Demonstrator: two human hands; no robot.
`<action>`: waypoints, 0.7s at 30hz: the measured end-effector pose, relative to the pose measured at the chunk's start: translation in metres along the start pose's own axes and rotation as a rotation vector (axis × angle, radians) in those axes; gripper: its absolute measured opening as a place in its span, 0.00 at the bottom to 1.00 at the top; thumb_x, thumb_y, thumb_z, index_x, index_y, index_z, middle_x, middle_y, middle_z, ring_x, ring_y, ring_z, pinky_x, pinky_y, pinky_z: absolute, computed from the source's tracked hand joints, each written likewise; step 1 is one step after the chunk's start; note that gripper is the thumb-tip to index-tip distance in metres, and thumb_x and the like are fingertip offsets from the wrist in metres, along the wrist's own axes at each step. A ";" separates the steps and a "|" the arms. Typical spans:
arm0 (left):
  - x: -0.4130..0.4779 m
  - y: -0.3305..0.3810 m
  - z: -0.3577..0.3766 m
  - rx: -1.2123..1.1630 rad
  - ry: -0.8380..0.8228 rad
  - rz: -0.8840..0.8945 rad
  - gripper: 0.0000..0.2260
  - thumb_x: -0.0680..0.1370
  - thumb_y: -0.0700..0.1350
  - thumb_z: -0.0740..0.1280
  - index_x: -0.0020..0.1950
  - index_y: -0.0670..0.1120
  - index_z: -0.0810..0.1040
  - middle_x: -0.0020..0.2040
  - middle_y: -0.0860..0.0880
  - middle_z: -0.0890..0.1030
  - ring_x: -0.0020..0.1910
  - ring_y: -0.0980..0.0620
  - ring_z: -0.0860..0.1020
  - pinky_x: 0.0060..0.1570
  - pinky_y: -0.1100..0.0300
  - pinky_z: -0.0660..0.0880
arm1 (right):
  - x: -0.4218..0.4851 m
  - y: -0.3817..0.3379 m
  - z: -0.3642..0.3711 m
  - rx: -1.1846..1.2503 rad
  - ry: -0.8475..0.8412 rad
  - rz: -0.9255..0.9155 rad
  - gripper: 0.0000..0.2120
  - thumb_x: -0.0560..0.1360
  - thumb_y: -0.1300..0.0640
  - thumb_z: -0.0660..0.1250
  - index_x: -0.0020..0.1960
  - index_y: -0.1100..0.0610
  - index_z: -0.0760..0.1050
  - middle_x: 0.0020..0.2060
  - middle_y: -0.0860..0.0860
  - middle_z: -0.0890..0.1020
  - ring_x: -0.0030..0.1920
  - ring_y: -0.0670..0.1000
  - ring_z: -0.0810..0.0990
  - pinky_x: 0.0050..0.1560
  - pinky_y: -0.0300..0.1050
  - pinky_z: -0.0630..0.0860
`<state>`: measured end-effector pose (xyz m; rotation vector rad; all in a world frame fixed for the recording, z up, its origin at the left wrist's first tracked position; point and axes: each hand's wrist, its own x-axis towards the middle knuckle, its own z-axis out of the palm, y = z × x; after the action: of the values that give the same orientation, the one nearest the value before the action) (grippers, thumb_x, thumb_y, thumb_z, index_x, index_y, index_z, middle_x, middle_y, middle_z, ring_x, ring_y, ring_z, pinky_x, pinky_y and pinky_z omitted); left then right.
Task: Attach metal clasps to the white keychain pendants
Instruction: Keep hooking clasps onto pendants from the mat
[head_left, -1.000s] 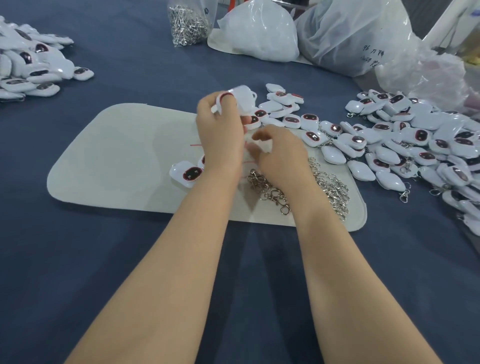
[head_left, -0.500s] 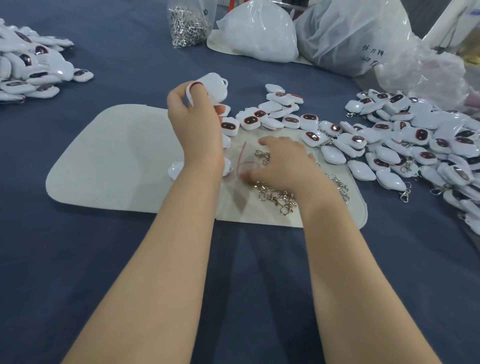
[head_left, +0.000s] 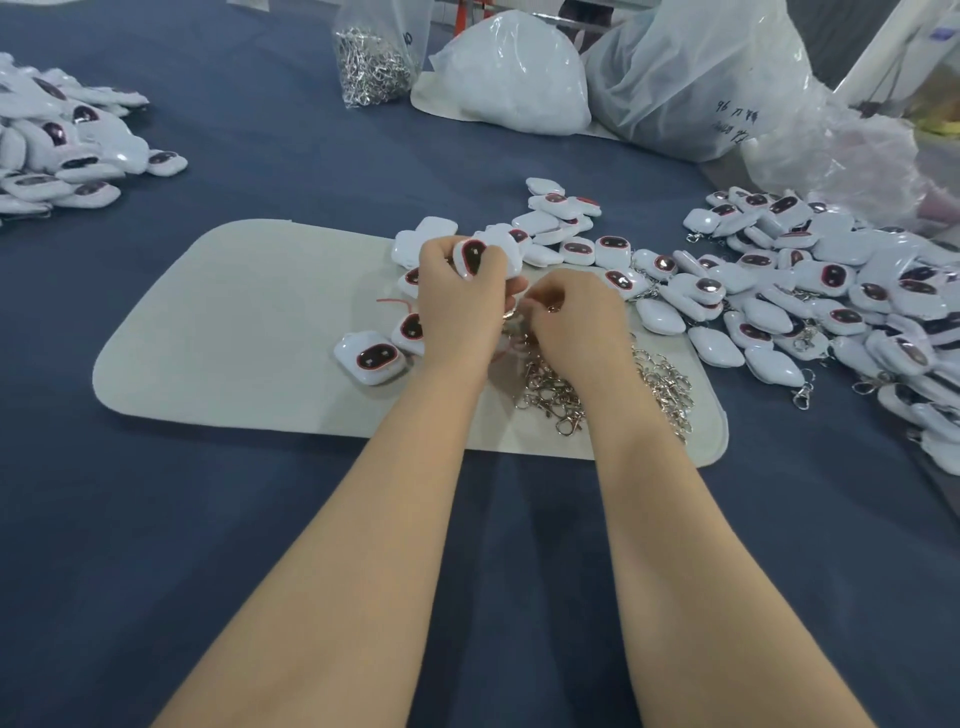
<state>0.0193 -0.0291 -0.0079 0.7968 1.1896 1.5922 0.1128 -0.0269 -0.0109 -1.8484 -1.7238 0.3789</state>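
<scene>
Blue cloth covers your desk (head_left: 260, 519), with a beige mat (head_left: 234, 322) at its middle. Beyond the mat, a clear plastic bag (head_left: 701, 78) bears handwriting; only "96" can be read. Over the mat, your left hand (head_left: 457, 306) grips a white pendant (head_left: 474, 257) with a dark, red-rimmed face. Your right hand (head_left: 576, 327), close against the left, pinches a metal clasp (head_left: 551, 308). Loose clasps (head_left: 556, 400) are heaped on the mat.

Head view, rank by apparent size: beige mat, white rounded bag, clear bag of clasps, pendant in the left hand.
1. beige mat
2. white rounded bag
3. clear bag of clasps, cropped at the top
4. pendant in the left hand, partly covered
</scene>
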 end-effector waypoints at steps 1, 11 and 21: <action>0.000 -0.004 -0.001 0.078 -0.001 0.056 0.07 0.77 0.38 0.61 0.49 0.49 0.68 0.42 0.51 0.78 0.35 0.53 0.83 0.41 0.58 0.79 | 0.000 0.001 0.001 0.067 0.060 0.002 0.04 0.75 0.56 0.65 0.46 0.51 0.79 0.46 0.49 0.82 0.49 0.50 0.78 0.52 0.43 0.72; 0.002 -0.013 -0.003 0.289 -0.090 0.192 0.08 0.77 0.40 0.63 0.53 0.51 0.69 0.45 0.53 0.75 0.48 0.46 0.82 0.54 0.46 0.77 | 0.003 0.000 0.003 0.687 0.246 0.015 0.09 0.76 0.61 0.65 0.41 0.48 0.75 0.38 0.46 0.81 0.43 0.48 0.81 0.54 0.50 0.78; 0.003 -0.015 0.000 0.410 -0.062 0.299 0.10 0.79 0.38 0.61 0.58 0.48 0.73 0.50 0.58 0.75 0.43 0.65 0.74 0.46 0.79 0.67 | 0.004 -0.001 0.008 0.629 0.233 -0.050 0.11 0.78 0.64 0.61 0.47 0.50 0.78 0.41 0.45 0.80 0.43 0.46 0.78 0.54 0.47 0.77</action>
<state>0.0231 -0.0254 -0.0224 1.3301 1.4241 1.5621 0.1076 -0.0215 -0.0160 -1.3293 -1.2936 0.5815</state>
